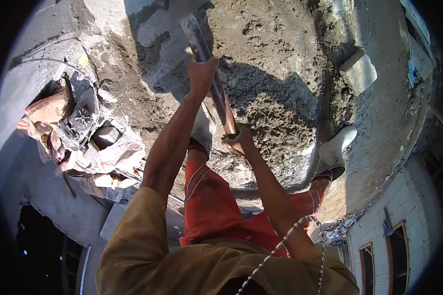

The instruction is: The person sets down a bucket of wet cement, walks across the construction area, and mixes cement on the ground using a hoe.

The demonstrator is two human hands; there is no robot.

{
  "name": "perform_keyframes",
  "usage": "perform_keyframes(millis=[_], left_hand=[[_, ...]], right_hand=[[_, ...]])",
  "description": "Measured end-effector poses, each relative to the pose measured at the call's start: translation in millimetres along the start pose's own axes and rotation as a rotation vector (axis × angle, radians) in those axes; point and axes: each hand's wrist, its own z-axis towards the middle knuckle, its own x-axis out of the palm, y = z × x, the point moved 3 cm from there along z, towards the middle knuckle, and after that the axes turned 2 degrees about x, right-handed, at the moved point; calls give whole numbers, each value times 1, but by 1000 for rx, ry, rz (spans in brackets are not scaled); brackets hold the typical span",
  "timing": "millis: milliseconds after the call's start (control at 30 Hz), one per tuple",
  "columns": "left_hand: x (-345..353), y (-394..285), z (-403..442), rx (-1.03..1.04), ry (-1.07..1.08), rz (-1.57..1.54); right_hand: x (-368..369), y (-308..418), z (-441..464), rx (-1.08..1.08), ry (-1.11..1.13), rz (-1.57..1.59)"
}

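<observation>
A long-handled tool (220,101) with a worn, dark wooden shaft slants from between my legs up toward the top of the view. Its far end is smeared at the upper edge, so the head's kind cannot be told. My left hand (204,76) is wrapped round the shaft partway along. Lower down, near the butt end, my right hand (240,140) grips it. Beneath the shaft lies rough, wet-looking grey-brown mortar or soil (270,113), partly in shadow.
My white boots, the left (203,130) and the right (333,150), stand in the rubble. Torn cement bags (49,115) and debris lie left. A concrete block (358,73) sits at right. A block wall (389,201) with window openings rises at lower right.
</observation>
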Motion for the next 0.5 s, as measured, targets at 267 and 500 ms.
perform_keyframes(millis=[267,500], left_hand=[[106,15,122,392,166,339],[169,58,19,-43,242,162]], right_hand=[[-51,73,42,140,-9,323],[-75,26,-70,338,-104,421]])
